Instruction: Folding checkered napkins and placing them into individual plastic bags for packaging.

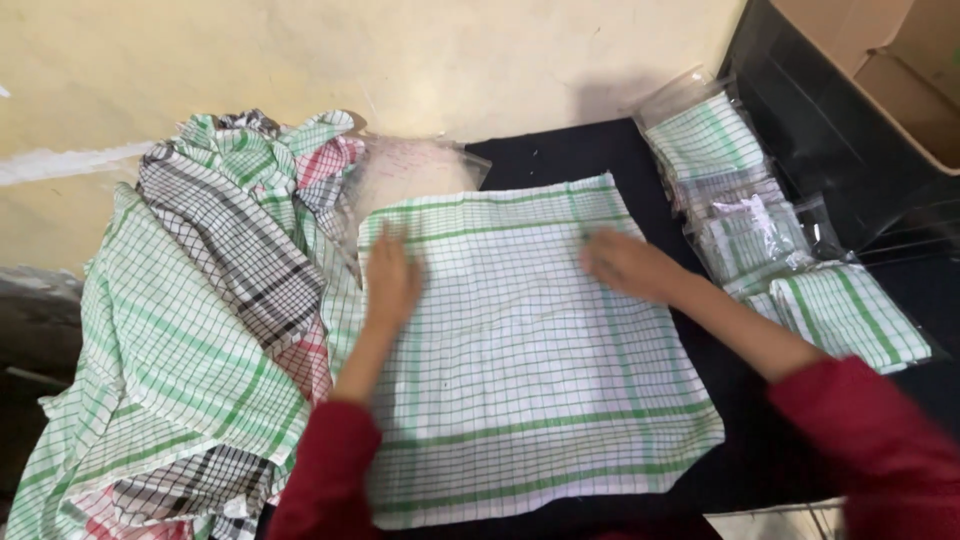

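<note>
Your left hand (392,280) and right hand (625,265), a little blurred but seemingly spread flat, press on the green-checked cloth (520,360) lying open on the black counter (560,150), with a cloth heap (190,330) at left and bagged cloths (760,235) beyond at right.

A cloth (530,350) lies spread on the counter (560,150), a cloth heap (190,330) to its left, bagged cloths (770,230) to its right.

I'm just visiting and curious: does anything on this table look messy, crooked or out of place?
Mostly tidy. The checked cloth lies flat under the left hand and right hand. Only the heap of loose cloths at left looks rumpled, unlike the bagged cloths at right.
</note>
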